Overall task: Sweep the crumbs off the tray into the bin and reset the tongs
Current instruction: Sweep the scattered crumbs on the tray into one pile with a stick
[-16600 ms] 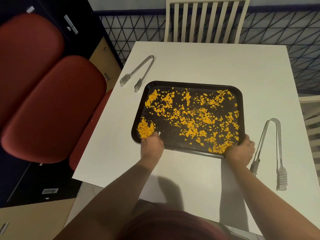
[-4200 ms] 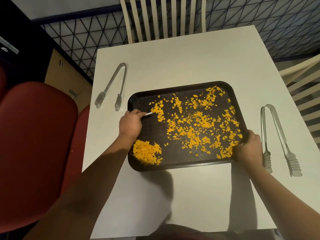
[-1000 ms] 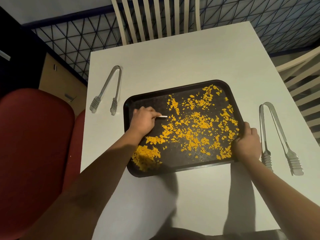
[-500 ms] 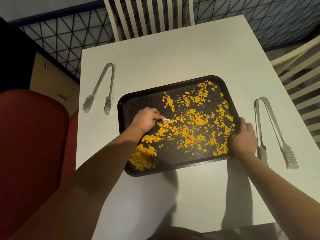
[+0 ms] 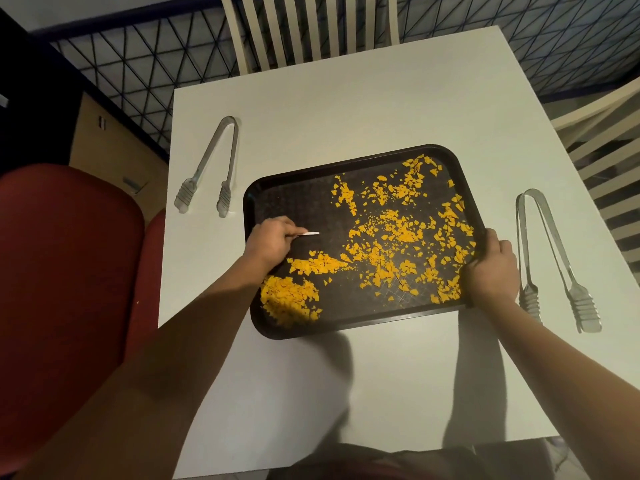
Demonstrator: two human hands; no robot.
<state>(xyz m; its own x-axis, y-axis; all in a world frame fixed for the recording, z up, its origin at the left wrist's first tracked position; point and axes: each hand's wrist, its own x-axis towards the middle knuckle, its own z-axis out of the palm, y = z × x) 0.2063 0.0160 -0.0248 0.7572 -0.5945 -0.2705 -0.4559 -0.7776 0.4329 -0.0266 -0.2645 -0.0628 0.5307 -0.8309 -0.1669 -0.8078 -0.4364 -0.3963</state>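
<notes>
With the left hand (image 5: 268, 242) pinching a small white scraper (image 5: 309, 233) and the right hand (image 5: 491, 268) gripping the tray (image 5: 388, 325) rim, a brisk stroke risks flicking crumbs (image 5: 289, 299) (heaped near the front-left corner) over the low lip.

Dark tray (image 5: 360, 327), centre frame, on white desk (image 5: 346, 109); orange crumbs (image 5: 388, 244) scattered over it, heap at lower-left corner. Left hand (image 5: 272, 242) over the tray, pinching a thin white strip (image 5: 309, 234). Right hand (image 5: 491, 271) grips the tray's right rim. Tongs (image 5: 211, 168) upper left; second tongs (image 5: 550, 258) right. Red chair (image 5: 62, 271) left edge.
</notes>
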